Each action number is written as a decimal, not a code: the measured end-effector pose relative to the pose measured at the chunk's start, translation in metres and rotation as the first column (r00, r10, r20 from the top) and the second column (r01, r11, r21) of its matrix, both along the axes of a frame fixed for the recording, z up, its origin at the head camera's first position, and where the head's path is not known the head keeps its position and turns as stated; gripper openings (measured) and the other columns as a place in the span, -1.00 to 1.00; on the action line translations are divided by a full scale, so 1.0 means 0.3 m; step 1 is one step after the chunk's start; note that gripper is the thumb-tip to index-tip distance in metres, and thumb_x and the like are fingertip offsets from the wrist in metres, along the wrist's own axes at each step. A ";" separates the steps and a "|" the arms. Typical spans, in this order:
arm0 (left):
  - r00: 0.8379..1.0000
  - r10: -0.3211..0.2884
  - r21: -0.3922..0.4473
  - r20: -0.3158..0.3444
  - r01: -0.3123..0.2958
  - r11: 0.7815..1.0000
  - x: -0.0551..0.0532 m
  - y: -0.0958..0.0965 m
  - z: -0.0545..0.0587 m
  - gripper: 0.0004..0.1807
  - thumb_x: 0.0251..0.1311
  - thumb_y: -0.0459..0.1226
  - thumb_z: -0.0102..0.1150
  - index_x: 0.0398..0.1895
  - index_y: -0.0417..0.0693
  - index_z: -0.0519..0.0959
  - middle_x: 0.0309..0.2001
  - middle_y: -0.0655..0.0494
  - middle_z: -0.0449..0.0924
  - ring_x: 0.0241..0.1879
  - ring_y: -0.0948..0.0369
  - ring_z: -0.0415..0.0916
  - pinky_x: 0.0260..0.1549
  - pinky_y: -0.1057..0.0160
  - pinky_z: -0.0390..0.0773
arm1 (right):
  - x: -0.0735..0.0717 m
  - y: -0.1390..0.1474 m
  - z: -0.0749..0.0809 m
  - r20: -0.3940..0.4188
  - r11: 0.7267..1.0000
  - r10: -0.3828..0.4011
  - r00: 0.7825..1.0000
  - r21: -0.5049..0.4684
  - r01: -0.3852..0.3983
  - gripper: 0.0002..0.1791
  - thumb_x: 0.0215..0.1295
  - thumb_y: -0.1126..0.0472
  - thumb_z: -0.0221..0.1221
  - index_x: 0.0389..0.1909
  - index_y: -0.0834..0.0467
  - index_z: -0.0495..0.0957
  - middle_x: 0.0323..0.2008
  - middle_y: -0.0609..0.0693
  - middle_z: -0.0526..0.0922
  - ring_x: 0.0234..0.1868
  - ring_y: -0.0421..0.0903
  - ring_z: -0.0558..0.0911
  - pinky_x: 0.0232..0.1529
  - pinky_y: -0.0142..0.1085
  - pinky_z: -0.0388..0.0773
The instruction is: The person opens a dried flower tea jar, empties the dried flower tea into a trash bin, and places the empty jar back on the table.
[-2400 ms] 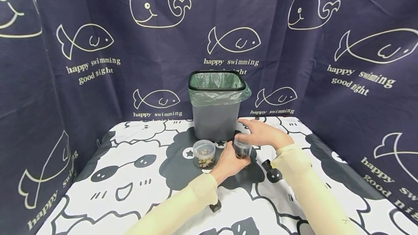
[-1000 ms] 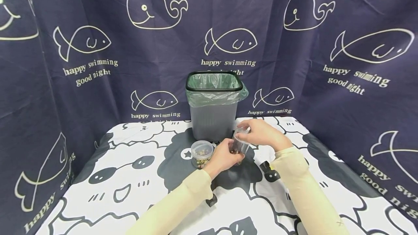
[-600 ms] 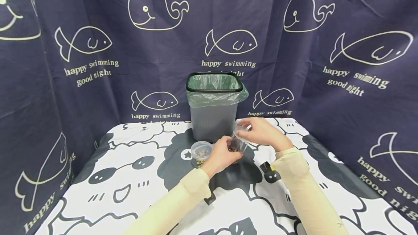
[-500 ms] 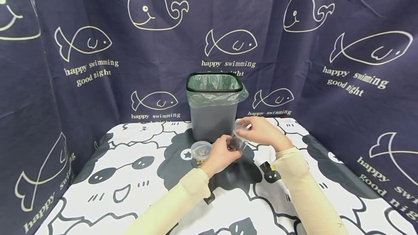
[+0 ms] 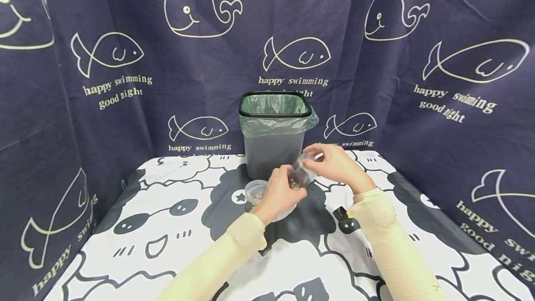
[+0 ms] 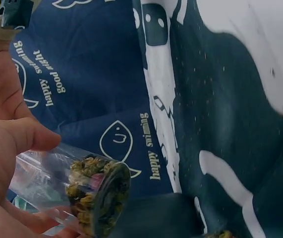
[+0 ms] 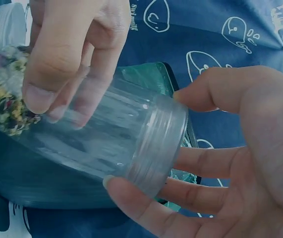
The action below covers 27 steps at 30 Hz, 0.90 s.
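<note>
A clear plastic jar (image 7: pixel 116 131) hangs tilted between my two hands, its base towards the left. Dried flowers (image 7: pixel 10 94), yellow, green and pinkish, have settled at its base end. My left hand (image 5: pixel 281 192) grips the jar's body, thumb on one side and fingers on the other. With my right hand (image 5: pixel 333 164) I hold the clear ribbed lid (image 7: pixel 163 144) at the rim, thumb and fingers spread round it. The lid appears to be on the jar. A second clear jar (image 5: pixel 255 188) with dried flowers stands beside my left hand, partly hidden behind it.
Just behind the jars stands a grey bin (image 5: pixel 269 152) with a black rim and a green plastic liner (image 5: pixel 276 126). The table has a black-and-white cartoon cloth (image 5: pixel 154 226). A dark blue curtain (image 5: pixel 200 73) with fish drawings surrounds the back and sides.
The jar was upright near the table; it has been raised and tilted, base towards the left. My left hand has moved left and up, covering more of the second jar.
</note>
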<state>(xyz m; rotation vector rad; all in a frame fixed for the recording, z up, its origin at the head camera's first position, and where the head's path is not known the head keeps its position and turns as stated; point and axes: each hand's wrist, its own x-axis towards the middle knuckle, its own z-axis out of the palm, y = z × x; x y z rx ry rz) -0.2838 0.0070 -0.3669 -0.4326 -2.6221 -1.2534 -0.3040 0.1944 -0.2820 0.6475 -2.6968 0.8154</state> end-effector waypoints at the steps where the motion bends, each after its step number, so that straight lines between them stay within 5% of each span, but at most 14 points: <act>1: 1.000 0.003 -0.009 -0.001 -0.003 1.000 0.000 -0.003 0.002 -0.28 0.09 -0.08 0.39 0.33 -0.07 0.40 0.11 0.03 0.45 0.05 0.12 0.42 0.09 0.05 0.51 | -0.001 -0.001 0.000 0.000 1.000 -0.002 1.000 -0.009 0.002 -0.58 0.29 0.02 0.24 0.11 0.10 0.68 -0.08 0.07 0.78 -0.19 -0.03 0.78 -0.16 -0.12 0.67; 10: 0.994 0.008 -0.103 -0.109 -0.020 0.995 -0.023 -0.023 0.006 -0.23 0.09 -0.05 0.45 0.33 -0.14 0.39 0.01 0.04 0.53 0.01 0.10 0.52 0.03 0.10 0.54 | 0.000 -0.006 0.007 0.046 0.994 -0.010 0.999 -0.105 0.015 -0.60 0.29 0.02 0.24 0.11 0.05 0.67 -0.12 0.00 0.78 -0.29 -0.13 0.78 -0.29 -0.22 0.66; 18: 0.970 0.040 -0.134 -0.240 -0.073 0.988 -0.037 -0.041 0.017 -0.23 0.02 -0.04 0.55 0.24 -0.15 0.43 -0.09 0.08 0.52 -0.06 0.09 0.51 -0.04 0.08 0.54 | 0.003 -0.023 0.019 0.073 0.985 0.004 0.997 -0.170 0.008 -0.61 0.32 0.03 0.25 0.14 0.03 0.66 -0.07 -0.02 0.78 -0.32 -0.15 0.77 -0.27 -0.20 0.68; 27: 0.950 0.057 -0.170 -0.308 -0.114 0.979 -0.049 -0.085 0.047 -0.26 -0.04 -0.02 0.59 0.17 -0.08 0.47 -0.12 0.13 0.57 -0.14 0.15 0.53 -0.12 0.13 0.56 | 0.005 -0.045 0.003 0.106 0.962 0.026 0.994 -0.273 0.003 -0.59 0.37 0.01 0.28 0.17 0.06 0.62 0.03 0.05 0.76 -0.25 -0.09 0.79 -0.20 -0.17 0.69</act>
